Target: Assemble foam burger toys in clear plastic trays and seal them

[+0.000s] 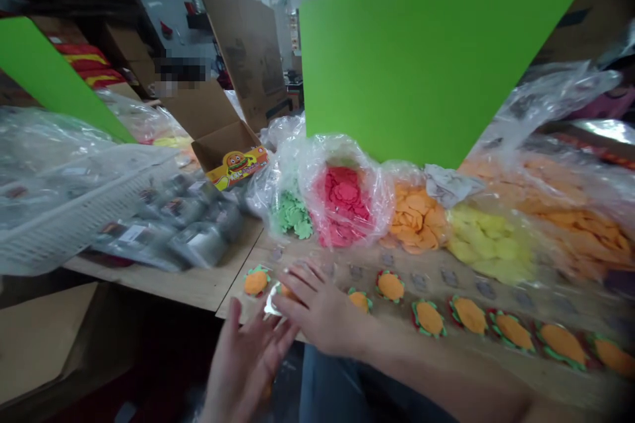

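My right hand [322, 307] reaches in from the right over the wooden table top [238, 297], its thumb and forefinger pinching a small orange felt piece [286, 291]. A shiny white scrap [272, 302] shows just below it. My left hand [245, 367] rises at the table's near edge with its fingers apart, holding nothing and almost touching the right hand. A row of felt burger shapes [469, 315], orange discs on green and red layers, runs to the right. Another burger shape [256, 282] lies just beyond my fingertips.
Plastic bags of green [292, 215], pink [342, 205], orange [414, 218] and yellow [489, 241] felt pieces line the table's far side. Grey packets [198, 244] and a white basket [74, 218] lie left. A green board [421, 59] and a cardboard box [237, 168] stand behind.
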Motion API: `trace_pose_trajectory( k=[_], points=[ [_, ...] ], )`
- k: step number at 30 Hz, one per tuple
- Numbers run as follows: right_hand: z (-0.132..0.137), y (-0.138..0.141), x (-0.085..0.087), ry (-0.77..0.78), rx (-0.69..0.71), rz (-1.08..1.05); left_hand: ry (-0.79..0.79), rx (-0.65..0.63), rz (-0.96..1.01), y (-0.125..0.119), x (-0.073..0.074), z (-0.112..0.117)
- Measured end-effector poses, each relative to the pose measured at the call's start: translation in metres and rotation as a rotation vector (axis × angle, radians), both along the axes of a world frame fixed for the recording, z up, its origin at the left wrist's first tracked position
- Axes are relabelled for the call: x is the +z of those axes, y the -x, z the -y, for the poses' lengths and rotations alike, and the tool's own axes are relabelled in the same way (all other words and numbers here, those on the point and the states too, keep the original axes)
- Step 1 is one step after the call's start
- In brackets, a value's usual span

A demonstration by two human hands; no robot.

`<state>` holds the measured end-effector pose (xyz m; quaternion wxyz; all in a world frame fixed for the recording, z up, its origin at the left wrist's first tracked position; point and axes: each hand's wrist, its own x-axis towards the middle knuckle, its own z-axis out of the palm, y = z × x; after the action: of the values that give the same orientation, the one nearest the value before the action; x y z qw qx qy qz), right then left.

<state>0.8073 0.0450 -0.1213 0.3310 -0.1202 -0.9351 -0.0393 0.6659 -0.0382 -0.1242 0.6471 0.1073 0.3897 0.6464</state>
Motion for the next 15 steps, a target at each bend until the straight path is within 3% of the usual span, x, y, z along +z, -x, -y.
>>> trace_pose_trajectory(
  k=[4, 6, 8, 10, 12, 15],
  points=[
    [0.033, -0.056, -0.025, 0.070, -0.007, -0.011, -0.058, -0.035, -0.147, -0.054, -0.020, -0.014],
    [0.038, -0.084, -0.034, 0.179, -0.107, -0.191, -0.104, -0.068, -0.170, -0.082, -0.025, -0.018],
    [0.035, -0.110, -0.041, 0.424, -0.336, -0.482, -0.140, -0.151, -0.171, -0.110, -0.027, -0.020],
    [0.029, -0.136, -0.047, 0.816, -0.530, -0.717, -0.125, -0.230, -0.167, -0.135, -0.027, -0.022],
    [0.026, -0.160, -0.053, 1.178, -0.517, -0.823, -0.100, -0.275, -0.174, -0.156, -0.031, -0.024],
    [0.033, -0.193, -0.061, 1.446, -0.379, -0.887, -0.079, -0.345, -0.196, -0.179, -0.043, -0.026]
  ],
)
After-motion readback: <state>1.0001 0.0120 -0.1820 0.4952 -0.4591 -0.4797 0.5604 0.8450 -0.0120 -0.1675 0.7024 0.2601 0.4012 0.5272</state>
